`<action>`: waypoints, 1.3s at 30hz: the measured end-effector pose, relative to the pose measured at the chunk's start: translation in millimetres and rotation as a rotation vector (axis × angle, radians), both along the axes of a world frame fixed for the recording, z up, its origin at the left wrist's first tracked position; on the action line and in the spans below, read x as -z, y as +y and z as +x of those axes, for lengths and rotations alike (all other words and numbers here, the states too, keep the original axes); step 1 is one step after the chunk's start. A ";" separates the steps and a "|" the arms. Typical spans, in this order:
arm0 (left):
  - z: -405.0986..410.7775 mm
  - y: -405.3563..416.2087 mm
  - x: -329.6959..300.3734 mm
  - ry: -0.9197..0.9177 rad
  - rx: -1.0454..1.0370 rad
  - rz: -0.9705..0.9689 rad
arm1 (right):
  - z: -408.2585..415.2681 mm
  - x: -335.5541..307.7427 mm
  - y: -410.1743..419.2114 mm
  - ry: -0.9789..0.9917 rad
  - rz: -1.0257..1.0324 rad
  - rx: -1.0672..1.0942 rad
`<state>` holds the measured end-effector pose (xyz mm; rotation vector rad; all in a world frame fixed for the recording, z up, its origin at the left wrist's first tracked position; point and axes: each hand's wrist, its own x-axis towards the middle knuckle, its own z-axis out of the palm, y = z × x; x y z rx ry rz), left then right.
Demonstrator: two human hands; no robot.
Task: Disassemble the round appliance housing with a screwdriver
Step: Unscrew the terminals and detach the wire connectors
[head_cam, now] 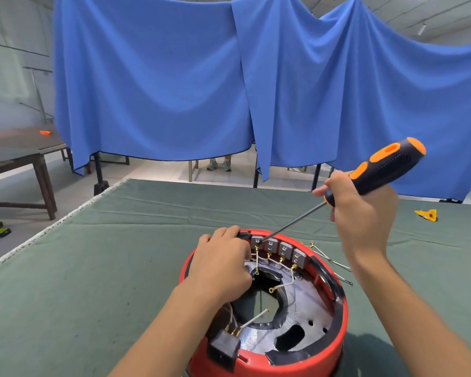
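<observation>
Head view: I have the red housing lying open side up on the green surface, at the 6 o'clock edge of what I see, so its wiring faces me. My left hand lies on the rim at about 10 o'clock of the housing, fingers curled over the edge and into the shell; I judge it is there to brace the housing against the push and twist of the tool. Whether those fingers also pinch a wire I cannot tell.

My right hand is wrapped around the front of the black-and-orange screwdriver, thumb and fingers closed on the handle near the shaft. The handle slants up toward 2 o'clock, and the shaft runs down toward 8 o'clock. Its tip meets the first of four grey terminals lined along the far rim at 12 o'clock of the housing. The low grip looks chosen for aim on a small screw.

White wires with brass lugs run from the terminals into the shell. Some loose wires lie on the surface just outside the rim at 2 o'clock. A black socket sits at 7 o'clock on the rim. A yellow scrap lies well apart at 3 o'clock.
</observation>
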<state>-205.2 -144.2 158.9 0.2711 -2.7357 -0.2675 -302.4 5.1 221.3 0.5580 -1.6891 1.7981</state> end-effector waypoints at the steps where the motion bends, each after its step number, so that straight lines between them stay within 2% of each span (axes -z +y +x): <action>1: -0.1 -0.1 -0.2 0.001 0.000 -0.004 | -3.2 -1.5 -6.2 -0.001 -0.033 0.009; 6: -0.2 -0.6 -0.7 -0.002 -0.004 -0.004 | -25.5 -18.0 -37.3 0.013 -0.063 0.017; 14: 2.2 1.6 -5.8 -0.042 -0.002 0.025 | -66.5 -26.3 -53.2 -0.231 -0.018 0.112; 17: 2.6 2.0 -5.6 -0.053 -0.004 0.030 | -64.3 -22.1 -45.7 -0.274 -0.070 0.123; 24: -0.3 3.1 -5.8 -0.048 -0.025 0.040 | -25.7 3.6 -21.2 -0.150 -0.388 0.062; 32: -2.7 4.1 -3.4 -0.070 -0.052 0.045 | -5.0 7.7 -18.6 0.014 -0.344 -0.036; 39: -2.7 4.7 -2.7 -0.094 -0.046 0.019 | -15.5 7.7 -16.3 -0.073 -0.414 -0.007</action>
